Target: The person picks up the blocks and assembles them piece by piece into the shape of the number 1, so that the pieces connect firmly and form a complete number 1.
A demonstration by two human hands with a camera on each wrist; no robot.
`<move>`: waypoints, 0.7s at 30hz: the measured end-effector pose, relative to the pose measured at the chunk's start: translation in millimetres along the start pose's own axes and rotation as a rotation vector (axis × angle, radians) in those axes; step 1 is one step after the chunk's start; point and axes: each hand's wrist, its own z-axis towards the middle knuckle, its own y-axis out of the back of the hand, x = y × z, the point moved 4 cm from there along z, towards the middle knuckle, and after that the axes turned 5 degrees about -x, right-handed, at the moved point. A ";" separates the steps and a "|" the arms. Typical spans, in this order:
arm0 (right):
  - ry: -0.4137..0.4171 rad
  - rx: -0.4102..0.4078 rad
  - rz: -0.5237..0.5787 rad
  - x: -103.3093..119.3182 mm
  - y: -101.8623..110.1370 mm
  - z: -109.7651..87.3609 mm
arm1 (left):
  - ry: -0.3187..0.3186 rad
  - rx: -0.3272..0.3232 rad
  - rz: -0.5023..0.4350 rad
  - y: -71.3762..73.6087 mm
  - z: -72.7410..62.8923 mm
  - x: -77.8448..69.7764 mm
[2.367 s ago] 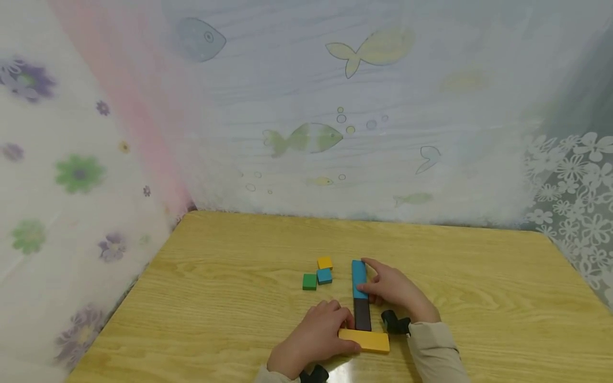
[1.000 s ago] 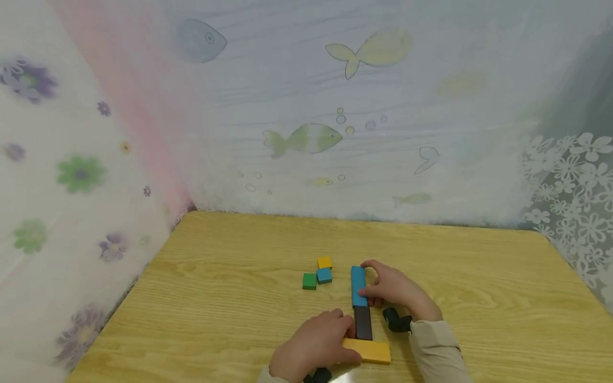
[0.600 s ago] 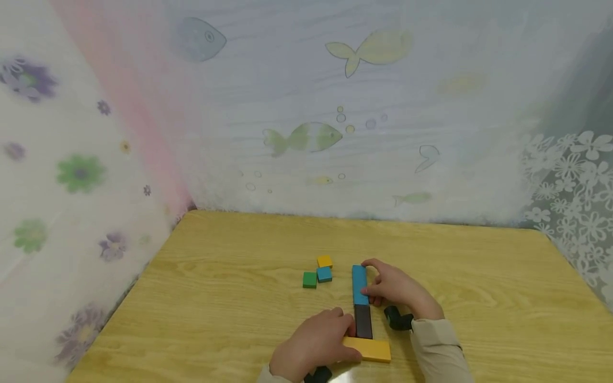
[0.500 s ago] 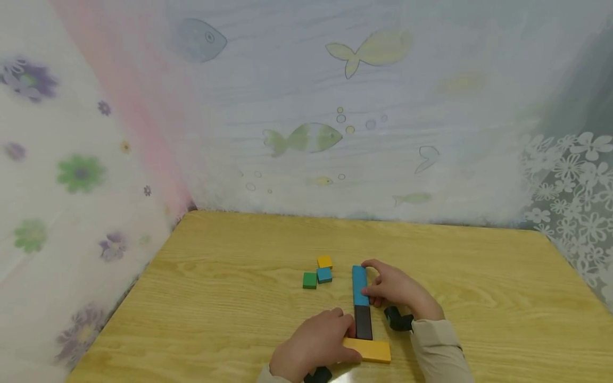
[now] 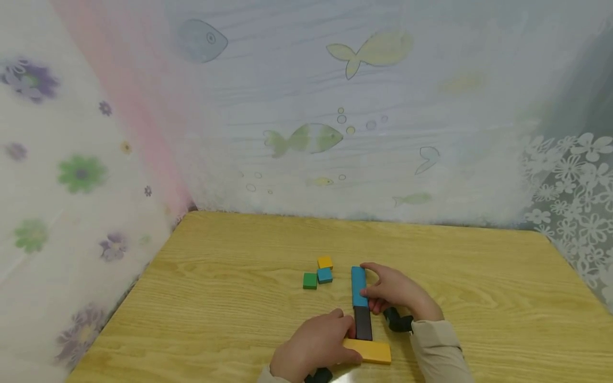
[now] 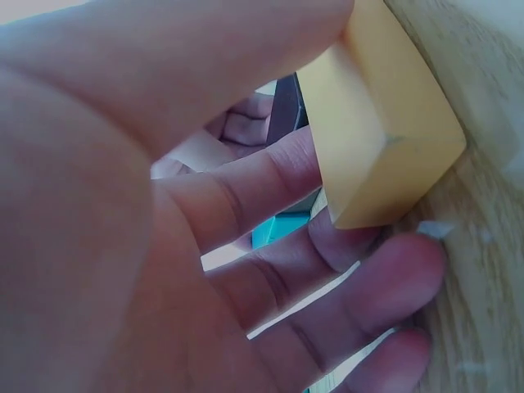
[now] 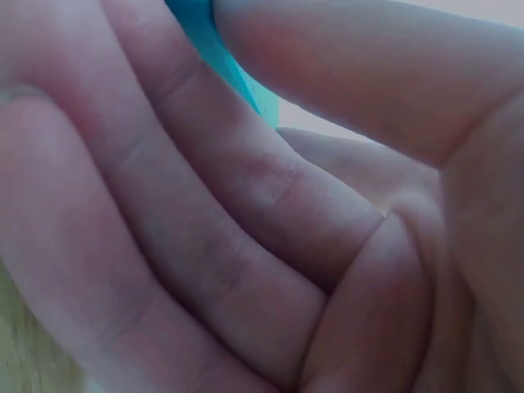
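Observation:
My left hand point(image 5: 313, 340) pinches the left end of a long yellow block point(image 5: 375, 351), thumb on the near side and index finger on the far side. In the left wrist view the yellow block point(image 6: 348, 131) sits between thumb and index finger. A dark brown block point(image 5: 363, 323) stretches away from it, and a long blue block point(image 5: 358, 286) continues that line. My right hand point(image 5: 402, 292) grips the blue block, index finger at its far end and thumb at its right side. The right wrist view shows mostly fingers, with a sliver of the blue block point(image 7: 196, 20).
Left of the row lie three small square blocks: yellow point(image 5: 325, 262), blue point(image 5: 324, 275) and green point(image 5: 309, 281). They are on a wood-grain table point(image 5: 215, 298). A patterned curtain point(image 5: 287, 96) hangs behind the table and along its left side.
Since the oldest frame, both hands and the row of yellow, dark brown and blue blocks have shifted slightly toward me. In the last second they have hardly moved. The small squares stay put.

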 end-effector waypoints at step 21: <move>0.007 0.057 0.034 -0.7 -1.5 -1.1 | 0.013 -0.010 0.000 -0.9 -0.8 0.2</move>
